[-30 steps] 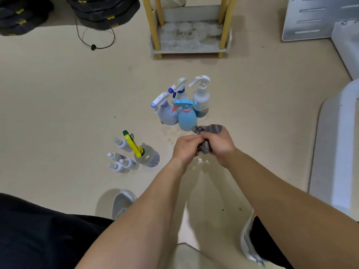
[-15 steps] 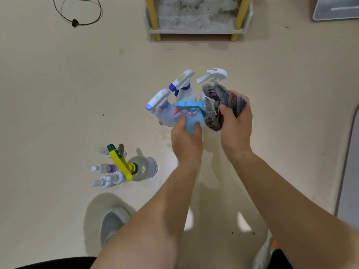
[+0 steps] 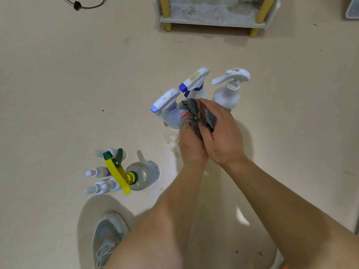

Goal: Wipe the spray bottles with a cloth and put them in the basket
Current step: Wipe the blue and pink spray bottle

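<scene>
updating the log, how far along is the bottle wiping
Done: nothing visibly; no basket is in view. In hand: the left hand and right hand grip the cloth round a red-trigger bottle. Left: three trigger bottles beside it, the yellow-trigger bottle and small bottles stand on the floor.

Striped cloth [image 3: 202,113] bunched over bottle [image 3: 183,114] — three spray bottles [image 3: 194,82] upright behind
</scene>
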Demonstrator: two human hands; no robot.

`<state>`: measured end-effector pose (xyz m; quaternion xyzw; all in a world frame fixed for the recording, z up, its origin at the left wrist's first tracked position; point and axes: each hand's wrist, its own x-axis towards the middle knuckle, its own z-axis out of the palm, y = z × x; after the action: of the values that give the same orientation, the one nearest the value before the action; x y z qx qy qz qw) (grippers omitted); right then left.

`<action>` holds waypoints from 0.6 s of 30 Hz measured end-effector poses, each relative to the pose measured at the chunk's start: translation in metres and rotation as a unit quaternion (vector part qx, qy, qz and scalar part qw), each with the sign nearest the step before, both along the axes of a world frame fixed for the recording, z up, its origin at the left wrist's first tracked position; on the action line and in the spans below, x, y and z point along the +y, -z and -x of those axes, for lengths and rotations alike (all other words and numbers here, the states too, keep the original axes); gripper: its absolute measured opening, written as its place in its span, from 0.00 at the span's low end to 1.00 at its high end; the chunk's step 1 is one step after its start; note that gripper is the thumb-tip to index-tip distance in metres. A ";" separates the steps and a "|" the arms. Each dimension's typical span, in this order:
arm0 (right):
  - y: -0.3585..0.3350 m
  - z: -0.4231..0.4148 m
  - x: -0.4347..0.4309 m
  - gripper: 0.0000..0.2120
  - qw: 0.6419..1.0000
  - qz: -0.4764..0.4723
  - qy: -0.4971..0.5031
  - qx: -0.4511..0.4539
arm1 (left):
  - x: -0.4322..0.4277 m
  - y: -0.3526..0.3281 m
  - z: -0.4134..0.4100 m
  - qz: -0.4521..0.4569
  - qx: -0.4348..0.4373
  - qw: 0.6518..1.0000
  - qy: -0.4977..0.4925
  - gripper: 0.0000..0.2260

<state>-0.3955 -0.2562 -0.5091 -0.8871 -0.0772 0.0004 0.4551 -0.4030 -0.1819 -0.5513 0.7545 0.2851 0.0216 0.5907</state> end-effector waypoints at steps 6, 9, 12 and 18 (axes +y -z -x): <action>-0.024 0.001 0.017 0.12 0.978 -0.153 0.097 0.106 | 0.004 -0.011 -0.001 -0.016 0.042 0.999 0.029 0.08; -0.033 -0.001 0.027 0.09 0.961 -0.172 0.154 0.156 | 0.010 -0.013 0.000 -0.016 0.062 0.997 0.042 0.06; -0.034 -0.006 0.031 0.10 0.991 0.079 0.104 0.041 | 0.014 -0.014 0.000 -0.044 0.058 0.996 0.056 0.06; -0.022 -0.015 0.011 0.21 0.994 0.089 -0.064 0.022 | 0.019 -0.008 0.001 -0.112 0.064 0.984 0.120 0.04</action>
<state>-0.3804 -0.2450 -0.4874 -0.9169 -0.1233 0.0563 0.3754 -0.4035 -0.1625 -0.5431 0.8445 0.2261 -0.0661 0.4810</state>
